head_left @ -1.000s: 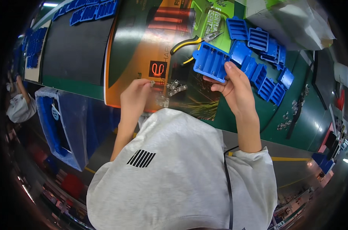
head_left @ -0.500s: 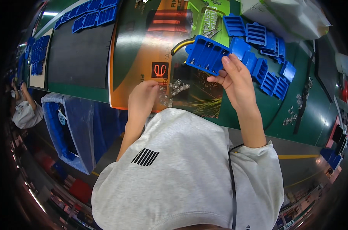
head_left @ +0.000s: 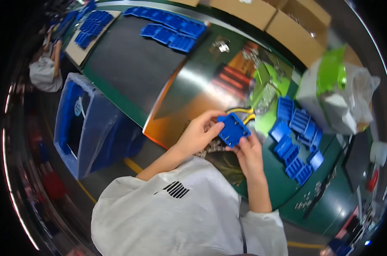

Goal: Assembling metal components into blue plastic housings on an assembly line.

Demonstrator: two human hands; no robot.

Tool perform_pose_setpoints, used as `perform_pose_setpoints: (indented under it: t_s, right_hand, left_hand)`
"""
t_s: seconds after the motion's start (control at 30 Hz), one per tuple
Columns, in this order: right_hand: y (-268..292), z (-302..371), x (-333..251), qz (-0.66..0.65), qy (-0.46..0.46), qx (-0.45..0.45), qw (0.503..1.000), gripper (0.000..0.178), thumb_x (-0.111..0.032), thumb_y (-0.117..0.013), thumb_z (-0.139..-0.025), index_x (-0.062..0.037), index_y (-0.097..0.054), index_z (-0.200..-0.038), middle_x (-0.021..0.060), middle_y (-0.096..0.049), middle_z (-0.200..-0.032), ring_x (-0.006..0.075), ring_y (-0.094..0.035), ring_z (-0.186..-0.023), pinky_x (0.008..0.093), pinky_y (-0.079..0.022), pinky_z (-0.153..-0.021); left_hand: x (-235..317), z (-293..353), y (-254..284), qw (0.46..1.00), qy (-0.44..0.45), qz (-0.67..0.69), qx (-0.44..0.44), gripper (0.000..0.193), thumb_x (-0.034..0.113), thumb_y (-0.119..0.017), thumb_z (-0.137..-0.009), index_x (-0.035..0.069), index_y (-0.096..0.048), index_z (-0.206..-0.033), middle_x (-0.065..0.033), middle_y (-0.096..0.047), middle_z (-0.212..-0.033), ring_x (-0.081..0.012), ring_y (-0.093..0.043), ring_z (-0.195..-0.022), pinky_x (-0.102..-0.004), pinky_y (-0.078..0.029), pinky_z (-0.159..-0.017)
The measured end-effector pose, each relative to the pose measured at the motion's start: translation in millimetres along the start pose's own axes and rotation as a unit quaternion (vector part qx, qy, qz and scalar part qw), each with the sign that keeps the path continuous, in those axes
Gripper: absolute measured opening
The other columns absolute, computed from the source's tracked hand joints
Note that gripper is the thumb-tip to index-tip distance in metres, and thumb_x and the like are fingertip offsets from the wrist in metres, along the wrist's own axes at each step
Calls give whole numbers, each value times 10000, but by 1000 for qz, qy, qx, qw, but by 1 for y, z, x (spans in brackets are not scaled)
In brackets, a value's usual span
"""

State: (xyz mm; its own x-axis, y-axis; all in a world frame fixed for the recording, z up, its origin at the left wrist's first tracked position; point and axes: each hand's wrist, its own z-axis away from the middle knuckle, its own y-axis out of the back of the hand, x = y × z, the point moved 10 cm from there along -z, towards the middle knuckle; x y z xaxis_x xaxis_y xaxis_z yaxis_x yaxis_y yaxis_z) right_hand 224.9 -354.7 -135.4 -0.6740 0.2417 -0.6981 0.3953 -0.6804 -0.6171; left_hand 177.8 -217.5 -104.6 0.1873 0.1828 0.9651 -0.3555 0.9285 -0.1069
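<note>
A blue plastic battery holder (head_left: 234, 130) is held in front of me between both hands. My left hand (head_left: 205, 131) pinches its left edge, thumb on top. My right hand (head_left: 249, 154) grips its lower right corner with closed fingers. The face turned up looks flat, with small dark bits of metal on it. Just beyond the holder lie pliers with yellow and black handles (head_left: 241, 110). Small metal contact pieces (head_left: 214, 148) lie close under my hands, partly hidden by them.
More blue battery holders (head_left: 301, 122) are heaped to the right, beside a white bag (head_left: 319, 91). Others stand in rows (head_left: 170, 19) at the far left. Metal pieces (head_left: 268, 94) lie on something green. Cardboard boxes (head_left: 293, 38) stand behind; a plastic-lined blue bin (head_left: 67, 123) is left.
My left hand has left the metal pieces and taken hold of the holder. The holder has come nearer and turned over, its slots no longer showing. The whole view has swung round.
</note>
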Motion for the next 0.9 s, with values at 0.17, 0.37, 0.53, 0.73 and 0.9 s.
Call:
perform_pose_setpoints:
  t_s: [0.17,0.37,0.53,0.73,0.9]
  right_hand:
    - [0,4,11,46,50,-77,995,354,-251,-545,-931,-34,-458,-1198,218,-533,-1194,320,-581,-1028,394,-514,-793]
    - [27,7,4,-115,70,-68,989,222,-258,-462,-951,-68,-526,-1047,157,-592,-928,286,-596,-859,391,-492,-726]
    - [29,-4,7,-142,34,-72,987,210,-250,-467,-945,-73,-527,-1042,146,-586,-909,274,-588,-841,387,-489,-722]
    - [30,-1,6,-151,43,-70,985,219,-253,-465,-945,-73,-528,-1054,154,-580,-903,275,-584,-836,387,-486,-723]
    - [29,2,7,-160,41,-68,984,225,-255,-463,-946,-76,-531,-1063,155,-578,-907,278,-579,-846,396,-485,-720]
  left_hand:
    - [27,-17,128,964,-68,-58,249,210,159,-606,-879,50,-589,-1058,5,-586,-804,-63,-526,-643,-214,-435,-533]
    - [68,-68,399,835,-171,-188,489,344,262,-632,-859,-10,-637,-1071,-91,-677,-935,-160,-627,-836,-279,-478,-760]
    - [50,-116,468,706,-38,-395,587,347,400,-529,-861,156,-679,-1057,-138,-662,-1031,-369,-579,-1009,-439,-417,-920]
    - [63,-125,438,682,1,-429,592,391,471,-579,-804,192,-671,-1064,-127,-640,-1072,-373,-553,-1050,-465,-404,-920]
    - [52,-151,498,731,78,-406,542,454,541,-635,-760,170,-684,-1018,-111,-645,-1113,-306,-568,-1107,-464,-398,-956]
